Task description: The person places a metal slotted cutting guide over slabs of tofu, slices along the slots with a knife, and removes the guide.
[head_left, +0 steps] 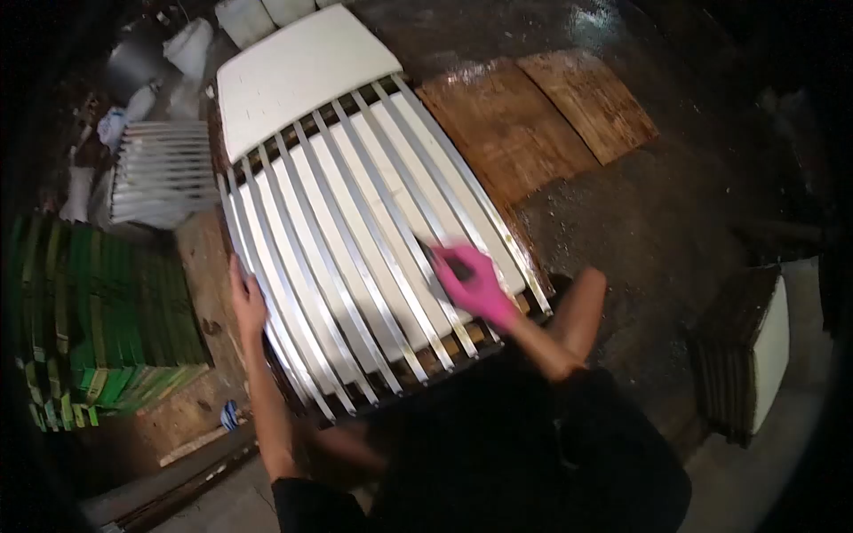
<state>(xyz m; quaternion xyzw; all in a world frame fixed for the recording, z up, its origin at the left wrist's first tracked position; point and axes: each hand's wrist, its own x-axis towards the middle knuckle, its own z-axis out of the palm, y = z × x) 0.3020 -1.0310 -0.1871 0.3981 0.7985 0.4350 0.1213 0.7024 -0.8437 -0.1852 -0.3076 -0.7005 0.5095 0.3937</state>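
Several long silvery metal strips [351, 253] lie side by side, with gaps between them, over a white slab [418, 293]. At their left edge, my bare left hand [250, 300] is closed on the outermost strip, its fingers partly hidden. My right hand [474, 282], in a pink glove, is closed round a dark, thin, pointed tool that looks like a knife [425, 250]. The tool's tip is over the strips right of the middle; motion blur hides whether it touches them. Beyond the strips' far ends another white slab [306, 75] shows bare.
Green slatted pieces [107, 311] are stacked at the left, below a pale slatted rack [164, 169]. Brown wooden boards [524, 124] lie on the dark wet floor at the right. A stack of panels with a white face [769, 355] stands at far right. White sacks [188, 49] are at the back.
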